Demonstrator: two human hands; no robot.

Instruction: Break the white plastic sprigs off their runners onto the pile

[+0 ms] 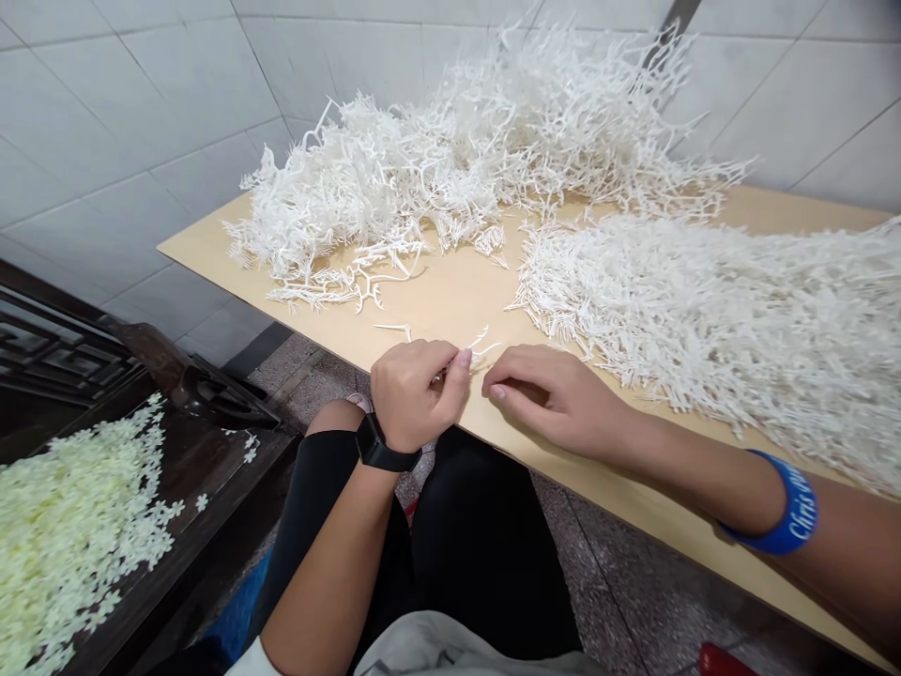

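My left hand [417,390], with a black band on its wrist, is closed at the front edge of the table. Between its thumb and curled fingers it pinches a white branched plastic stem [481,342], whose thin prongs stick out to the right. Just right of it, my right hand [553,394] is closed too, thumb and fingertips together; whether anything is in them is hidden. A small gap separates the two hands. One loose white plastic piece [394,328] lies on the tabletop beyond my left hand.
A tall heap of white branched stems [450,155] stands along the wall on the table [457,286]. Another pile of white sprigs [718,329] spreads at the right. Pale yellow-green flower pieces [77,526] cover a dark wooden bench [232,488] at lower left.
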